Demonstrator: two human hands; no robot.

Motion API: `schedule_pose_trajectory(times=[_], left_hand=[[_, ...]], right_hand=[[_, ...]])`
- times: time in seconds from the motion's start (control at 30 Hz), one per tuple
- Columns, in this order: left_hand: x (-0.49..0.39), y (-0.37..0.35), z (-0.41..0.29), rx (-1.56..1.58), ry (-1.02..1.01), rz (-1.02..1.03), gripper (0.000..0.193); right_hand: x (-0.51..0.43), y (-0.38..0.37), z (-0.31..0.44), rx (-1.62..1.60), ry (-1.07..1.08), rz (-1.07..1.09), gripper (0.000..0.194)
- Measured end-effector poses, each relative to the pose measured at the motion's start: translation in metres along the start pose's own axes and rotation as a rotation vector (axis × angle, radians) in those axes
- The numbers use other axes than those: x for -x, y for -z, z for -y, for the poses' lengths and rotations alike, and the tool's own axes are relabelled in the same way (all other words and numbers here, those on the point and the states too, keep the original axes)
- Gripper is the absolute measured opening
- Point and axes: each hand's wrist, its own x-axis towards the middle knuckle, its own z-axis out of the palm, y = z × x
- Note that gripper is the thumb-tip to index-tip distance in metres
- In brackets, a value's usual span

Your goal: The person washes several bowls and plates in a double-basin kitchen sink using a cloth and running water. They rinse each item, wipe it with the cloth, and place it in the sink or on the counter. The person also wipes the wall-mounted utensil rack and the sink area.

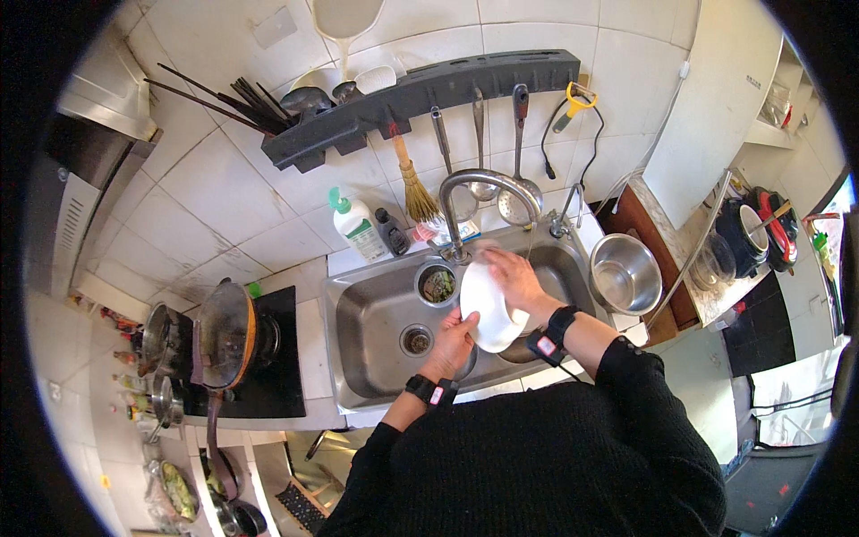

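My left hand (454, 342) grips the lower left edge of a white plate (484, 315), held tilted over the divider of a steel double sink (366, 335). Across the plate's upper right side lies my right hand (513, 278), slightly blurred; its fingertips are near the rim, and whether it grips the plate I cannot tell. The curved steel faucet (463, 181) arches above, with what looks like a thin stream of water falling behind my right hand. A round strainer with food scraps (437, 284) sits at the back of the left basin.
A green-capped detergent bottle (359, 228) and a dark bottle (392, 231) stand behind the sink. A steel pot (625, 275) is at its right. Ladles and a straw brush (417, 188) hang from a black rack (429, 97). A lidded wok (228, 335) rests on the stove at left.
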Motion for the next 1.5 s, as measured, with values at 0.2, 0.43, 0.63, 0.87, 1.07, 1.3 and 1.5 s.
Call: schedule_pose_trajectory(times=[0.2, 0.43, 0.63, 0.87, 1.07, 1.3, 1.5], left_hand=[[-0.006, 0.004, -0.005, 0.048, -0.067, 0.041, 0.028], [-0.004, 0.000, -0.008, -0.084, 0.015, 0.062, 0.030], [-0.007, -0.006, -0.016, 0.124, -0.106, -0.103, 0.028], [-0.020, 0.021, -0.013, 0.319, -0.068, -0.322, 0.028], [-0.022, 0.052, -0.010, 0.369, -0.101, -0.320, 0.033], [0.015, 0.067, -0.021, 0.369, -0.093, -0.229, 0.029], [0.045, 0.100, -0.045, 0.041, -0.176, -0.172, 0.029]], right_hand=[[0.034, -0.018, 0.028, 0.233, 0.309, 0.079, 0.047], [-0.006, -0.027, -0.016, 0.145, 0.143, 0.073, 0.048], [0.020, -0.032, -0.064, -0.288, -0.295, -0.030, 0.057], [0.060, -0.039, 0.041, 0.253, 0.349, 0.253, 0.070], [0.062, -0.022, 0.037, 0.433, 0.549, 0.220, 0.077], [0.052, -0.043, -0.006, -0.258, -0.131, -0.051, 0.075], [0.041, -0.057, -0.072, -0.534, -0.526, 0.038, 0.037]])
